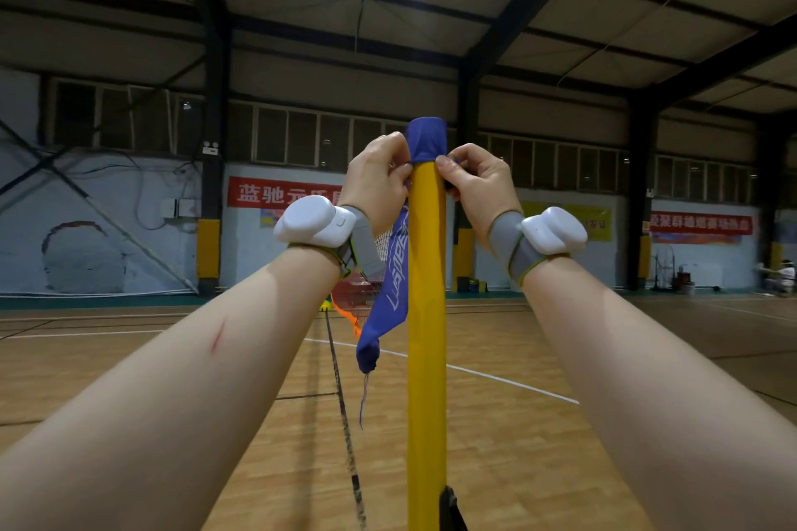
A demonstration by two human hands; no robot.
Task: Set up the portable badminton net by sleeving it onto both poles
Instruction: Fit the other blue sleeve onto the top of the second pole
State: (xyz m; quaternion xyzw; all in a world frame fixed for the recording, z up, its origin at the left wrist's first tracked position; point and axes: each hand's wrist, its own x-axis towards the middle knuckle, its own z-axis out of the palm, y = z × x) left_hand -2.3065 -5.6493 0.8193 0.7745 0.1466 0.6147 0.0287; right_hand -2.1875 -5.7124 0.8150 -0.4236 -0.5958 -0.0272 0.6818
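Where the blue net sleeve [427, 138] caps the top of the yellow pole [427, 336], both hands work at its lower hem. The left hand [379, 172] pinches the hem with curled fingers on one side of the pole; the right hand [478, 181] pinches it on the other side, thumb tip against the pole. Above the fingertips the sleeve stands free, with only the hall's roof beams behind it. Below them the pole is bare yellow down to the lower frame edge, flanked by both forearms.

Just below the left fingers, a blue band [392, 285] of the same cloth hangs slack beside the pole and ends in a loose thread. Behind it the red net mesh [362, 285], with an orange edge, runs away from the hands across the wooden floor [517, 444]. A dark cord [345, 423] stretches along the floor below the left wrist. Each wrist carries a white device [312, 222] on a grey strap.

White lettering runs lengthwise on the band but cannot be read with confidence. Beyond the left hand, a red banner [276, 192] on the far wall begins 蓝驰; the rest is hidden. A second red banner [701, 224] beyond the right wrist is too small to read.
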